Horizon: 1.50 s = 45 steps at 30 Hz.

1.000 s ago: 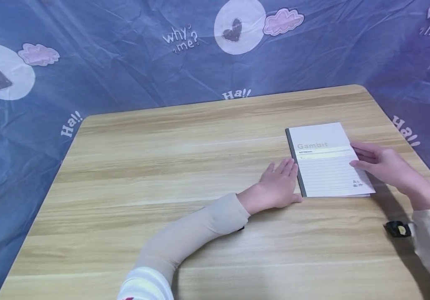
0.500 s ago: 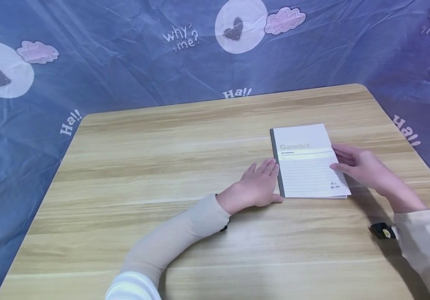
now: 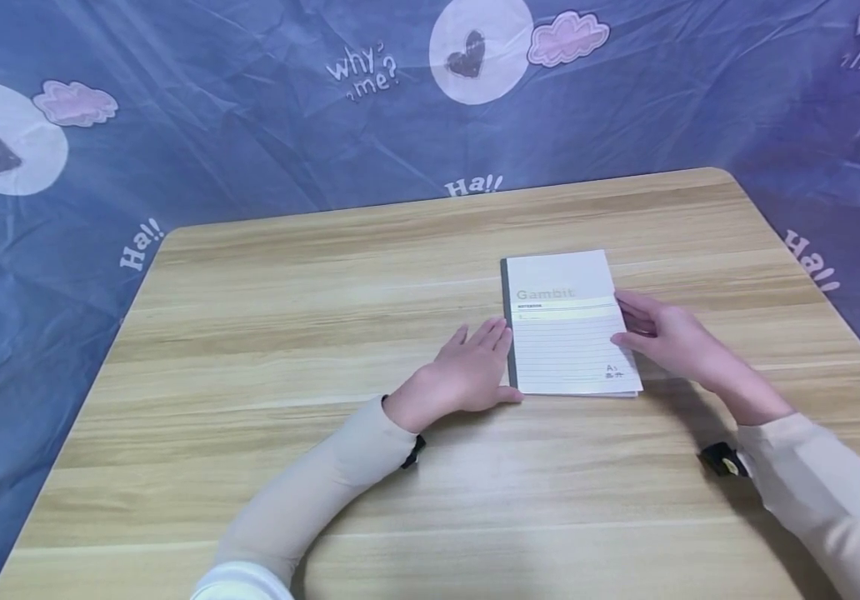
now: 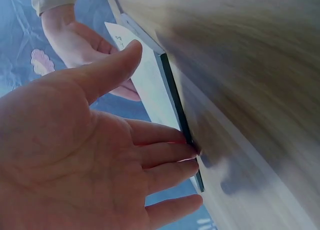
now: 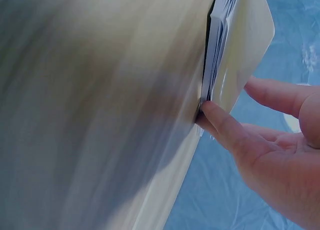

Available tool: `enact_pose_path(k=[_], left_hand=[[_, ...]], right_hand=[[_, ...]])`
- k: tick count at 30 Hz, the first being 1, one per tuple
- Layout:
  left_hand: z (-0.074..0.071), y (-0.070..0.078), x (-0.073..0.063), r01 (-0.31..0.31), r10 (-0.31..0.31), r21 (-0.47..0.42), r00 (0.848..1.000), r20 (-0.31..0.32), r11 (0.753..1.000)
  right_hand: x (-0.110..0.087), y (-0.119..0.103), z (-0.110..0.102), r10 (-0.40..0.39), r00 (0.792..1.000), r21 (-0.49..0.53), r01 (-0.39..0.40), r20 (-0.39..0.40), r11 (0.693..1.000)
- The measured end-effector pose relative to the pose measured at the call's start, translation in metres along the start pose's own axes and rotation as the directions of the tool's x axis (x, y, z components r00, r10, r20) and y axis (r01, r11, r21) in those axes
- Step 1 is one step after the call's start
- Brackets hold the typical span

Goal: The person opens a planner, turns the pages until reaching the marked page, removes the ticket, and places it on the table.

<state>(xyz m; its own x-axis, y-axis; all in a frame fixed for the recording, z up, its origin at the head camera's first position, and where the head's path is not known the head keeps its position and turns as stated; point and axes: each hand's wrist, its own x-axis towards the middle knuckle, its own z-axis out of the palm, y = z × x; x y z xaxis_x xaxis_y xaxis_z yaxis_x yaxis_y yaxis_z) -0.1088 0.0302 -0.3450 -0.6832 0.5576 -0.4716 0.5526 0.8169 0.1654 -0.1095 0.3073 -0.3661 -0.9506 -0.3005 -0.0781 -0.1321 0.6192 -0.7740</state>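
A thin white notebook [image 3: 565, 350] lies on the wooden table, its dark spine toward the left and "Gambit" printed on the cover. My left hand [image 3: 471, 368] rests along the spine with fingers extended, and the left wrist view shows the fingertips [image 4: 192, 151] right at that dark edge. On the opposite side is my right hand [image 3: 666, 337]. Its fingers [image 5: 220, 120] touch the page edges near the tabletop, and its thumb [image 5: 272, 94] meets the cover's edge. Seen from the right wrist, the front cover [image 5: 247, 40] stands slightly raised off the pages.
The wood-grain table [image 3: 287, 333] has rounded far corners. Behind and beside it hangs a blue cloth [image 3: 250, 108] with clouds, hearts and lettering. A small black device [image 3: 722, 460] sits at the right wrist.
The notebook has slid left across the table, with both hands moving along on either side of it. Its orientation stays about the same.
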Motion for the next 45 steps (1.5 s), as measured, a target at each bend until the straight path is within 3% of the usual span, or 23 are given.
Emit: enact_pose_path(k=[10,16,25,34,45], left_hand=[[0.006,-0.03,-0.024,0.023,-0.024,-0.061,0.999,-0.026,0.998],[0.01,-0.042,-0.035,0.023,-0.025,-0.07,0.999,-0.04,0.997],[0.013,-0.057,-0.048,0.03,-0.037,-0.108,0.998,-0.058,0.994],[0.016,-0.069,-0.057,0.07,-0.077,-0.129,0.996,-0.053,0.989],[0.016,-0.07,-0.061,0.084,-0.097,-0.145,0.992,-0.084,0.986]], right_hand=[[0.015,-0.025,0.021,-0.016,0.997,0.028,0.014,0.079,1.0],[0.022,-0.034,0.028,-0.017,0.993,0.083,0.008,0.12,0.997],[0.031,-0.044,0.038,-0.021,0.988,0.087,0.007,0.153,0.996],[0.041,-0.053,0.049,-0.059,0.984,0.089,0.044,0.17,0.995],[0.048,-0.058,0.048,-0.059,0.982,0.027,0.055,0.181,0.998]])
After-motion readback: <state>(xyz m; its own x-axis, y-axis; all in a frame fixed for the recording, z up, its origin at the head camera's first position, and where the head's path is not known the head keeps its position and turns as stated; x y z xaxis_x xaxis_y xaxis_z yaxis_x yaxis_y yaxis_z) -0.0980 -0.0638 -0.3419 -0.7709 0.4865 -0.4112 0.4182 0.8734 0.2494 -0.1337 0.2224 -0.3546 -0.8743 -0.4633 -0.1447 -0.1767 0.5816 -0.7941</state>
